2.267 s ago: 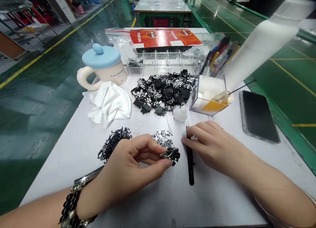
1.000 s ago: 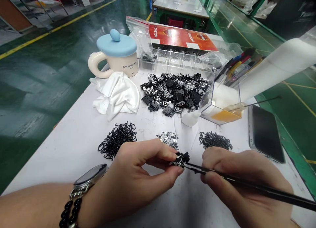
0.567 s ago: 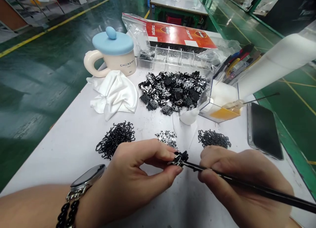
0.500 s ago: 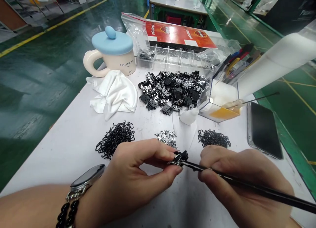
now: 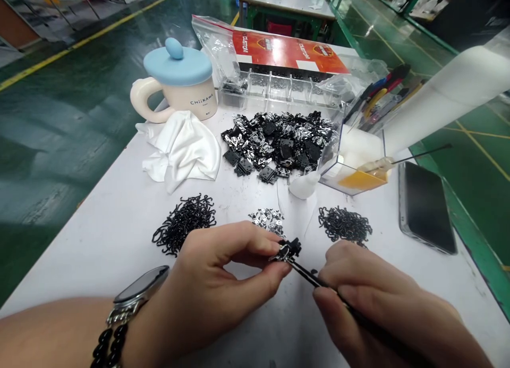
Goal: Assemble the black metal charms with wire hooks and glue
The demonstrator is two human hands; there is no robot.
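Note:
My left hand (image 5: pixel 217 283) pinches a small black and silver part (image 5: pixel 289 249) between thumb and fingers, just above the white table (image 5: pixel 119 224). My right hand (image 5: pixel 378 309) is closed round black tweezers (image 5: pixel 305 272), whose tip touches that part. On the table just beyond the hands lie a pile of black hooks (image 5: pixel 184 223) at the left, a few silver pieces (image 5: pixel 268 219) in the middle and a second pile of black hooks (image 5: pixel 345 225) at the right.
A big heap of black and silver parts (image 5: pixel 279 145) lies mid-table. A white cloth (image 5: pixel 181 150) and a mug with a blue lid (image 5: pixel 179 84) sit at the left. A clear compartment box (image 5: pixel 279 89), a clear tool holder (image 5: pixel 358 155) and a phone (image 5: pixel 426 206) stand behind and right.
My right hand picked the tweezers up off the table and brought their tip to the part in my left hand. The tweezers now point more steeply and the right hand sits lower.

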